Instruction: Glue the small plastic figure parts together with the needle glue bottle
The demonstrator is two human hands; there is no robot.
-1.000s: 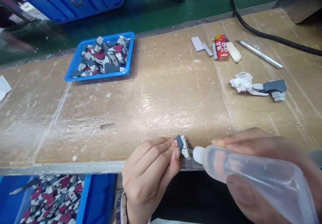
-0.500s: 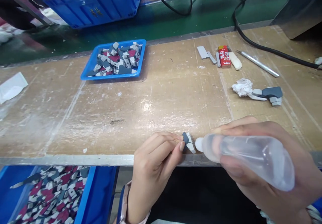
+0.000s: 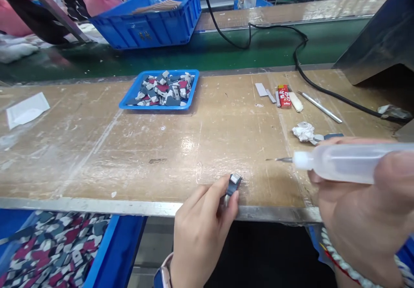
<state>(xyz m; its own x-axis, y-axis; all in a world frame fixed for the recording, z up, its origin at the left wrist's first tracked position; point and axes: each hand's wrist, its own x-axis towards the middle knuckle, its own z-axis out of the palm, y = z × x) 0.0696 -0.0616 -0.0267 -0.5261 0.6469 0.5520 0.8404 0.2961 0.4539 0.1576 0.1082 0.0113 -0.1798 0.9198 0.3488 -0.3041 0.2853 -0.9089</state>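
**Dropping and dripping are the main risks**

In the head view, a small grey-and-white moulded plastic part is held above the bench, closed tightly in the fingers of the left hand, just behind the metal-edged front of a worn tan wooden workbench. The right hand is clamped around a translucent soft-plastic squeeze bottle, which is held level. Its thin metal needle tip is pointed left over the bench, well apart from the part. If the bottle were squeezed, its contents could be expected to drip onto the bench. If the pinch were loosened, the part could be dropped over the edge towards the blue bin of mixed pieces at lower left and lost among them. A careless swing of the tip could prick the left hand. A shallow blue plastic tray lies well away, at upper middle.
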